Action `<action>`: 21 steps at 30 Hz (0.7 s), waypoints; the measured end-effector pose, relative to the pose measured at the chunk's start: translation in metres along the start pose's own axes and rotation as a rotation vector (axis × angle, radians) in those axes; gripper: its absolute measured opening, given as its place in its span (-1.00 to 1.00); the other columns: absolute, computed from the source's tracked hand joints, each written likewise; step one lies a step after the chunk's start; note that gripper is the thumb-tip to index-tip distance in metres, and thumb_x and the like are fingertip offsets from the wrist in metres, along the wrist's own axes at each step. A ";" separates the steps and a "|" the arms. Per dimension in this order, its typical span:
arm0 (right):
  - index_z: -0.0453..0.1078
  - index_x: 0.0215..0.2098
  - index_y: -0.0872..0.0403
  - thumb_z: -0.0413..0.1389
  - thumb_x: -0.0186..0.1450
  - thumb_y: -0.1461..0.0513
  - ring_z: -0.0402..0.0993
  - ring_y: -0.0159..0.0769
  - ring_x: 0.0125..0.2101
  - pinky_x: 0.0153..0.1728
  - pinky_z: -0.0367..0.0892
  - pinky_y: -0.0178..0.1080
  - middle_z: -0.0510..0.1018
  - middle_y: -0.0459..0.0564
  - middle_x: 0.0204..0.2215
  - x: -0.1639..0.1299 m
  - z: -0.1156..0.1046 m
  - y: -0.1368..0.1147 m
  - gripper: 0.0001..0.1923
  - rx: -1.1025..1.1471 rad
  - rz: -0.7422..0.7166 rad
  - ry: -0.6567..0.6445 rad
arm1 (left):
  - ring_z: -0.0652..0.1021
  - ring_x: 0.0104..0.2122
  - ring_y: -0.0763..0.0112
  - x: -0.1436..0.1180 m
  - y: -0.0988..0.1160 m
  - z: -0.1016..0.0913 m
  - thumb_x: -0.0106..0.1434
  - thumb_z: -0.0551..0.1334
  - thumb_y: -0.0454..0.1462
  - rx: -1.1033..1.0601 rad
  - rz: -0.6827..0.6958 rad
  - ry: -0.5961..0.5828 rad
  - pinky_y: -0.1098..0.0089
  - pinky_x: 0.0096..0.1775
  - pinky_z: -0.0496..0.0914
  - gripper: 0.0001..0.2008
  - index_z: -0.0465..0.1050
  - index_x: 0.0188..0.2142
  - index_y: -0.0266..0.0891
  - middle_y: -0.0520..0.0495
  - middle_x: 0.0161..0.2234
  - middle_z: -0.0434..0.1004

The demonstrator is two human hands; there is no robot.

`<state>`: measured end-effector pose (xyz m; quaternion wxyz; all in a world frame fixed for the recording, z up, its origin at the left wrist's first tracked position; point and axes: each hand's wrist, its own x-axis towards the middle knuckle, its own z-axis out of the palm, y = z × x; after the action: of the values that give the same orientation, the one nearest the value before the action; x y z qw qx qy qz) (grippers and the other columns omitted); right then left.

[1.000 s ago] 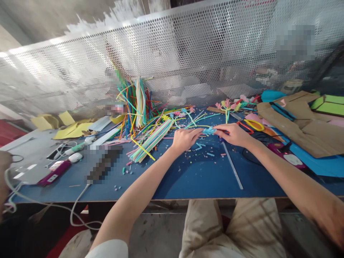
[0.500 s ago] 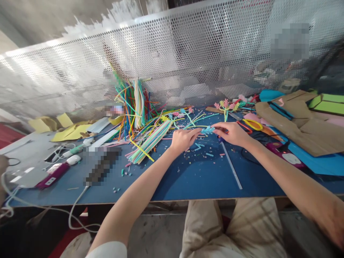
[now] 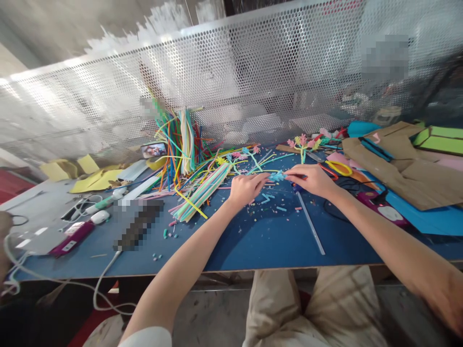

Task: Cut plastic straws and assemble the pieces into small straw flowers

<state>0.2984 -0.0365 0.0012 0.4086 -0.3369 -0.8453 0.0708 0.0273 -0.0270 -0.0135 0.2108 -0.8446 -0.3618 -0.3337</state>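
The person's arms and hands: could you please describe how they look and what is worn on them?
Both forearms are bare, with no gloves, watch or rings visible on the left hand or right hand. A white short sleeve shows at the left upper arm.

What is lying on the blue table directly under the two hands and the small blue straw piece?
Under the left hand, right hand and blue straw piece, the blue table shows small cut straw bits and a long clear straw. Whatever lies beneath the palms is covered.
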 end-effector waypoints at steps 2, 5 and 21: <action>0.58 -0.17 -0.03 0.11 0.39 0.02 0.59 -0.21 -0.27 -0.17 0.46 -0.16 0.67 -0.02 -0.22 0.000 0.000 0.000 -0.72 -0.010 0.018 0.015 | 0.60 -0.45 0.44 0.000 0.000 0.000 0.42 0.17 -0.10 -0.011 0.000 0.000 0.43 -0.43 0.27 -0.74 0.59 -0.01 0.00 -0.01 -0.32 0.70; 0.57 -0.18 -0.03 0.13 0.37 0.01 0.58 -0.24 -0.34 -0.27 0.45 -0.18 0.67 -0.03 -0.26 -0.001 0.001 0.000 -0.72 -0.018 0.044 0.037 | 0.62 -0.41 0.44 0.000 0.001 0.000 0.42 0.18 -0.12 -0.035 0.002 0.002 0.43 -0.41 0.31 -0.74 0.60 -0.02 -0.03 -0.04 -0.24 0.70; 0.50 -0.16 -0.01 0.14 0.36 0.04 0.49 -0.32 -0.41 -0.36 0.42 -0.23 0.61 -0.01 -0.27 -0.001 0.001 0.000 -0.77 0.004 0.053 0.035 | 0.47 -0.62 0.48 0.000 -0.003 0.001 0.41 0.18 -0.08 0.064 -0.007 0.071 0.41 -0.50 0.14 -0.74 0.65 -0.10 0.02 0.00 -0.61 0.56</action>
<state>0.2981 -0.0372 0.0001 0.4222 -0.3596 -0.8285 0.0773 0.0256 -0.0248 -0.0135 0.2492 -0.8237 -0.3676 -0.3525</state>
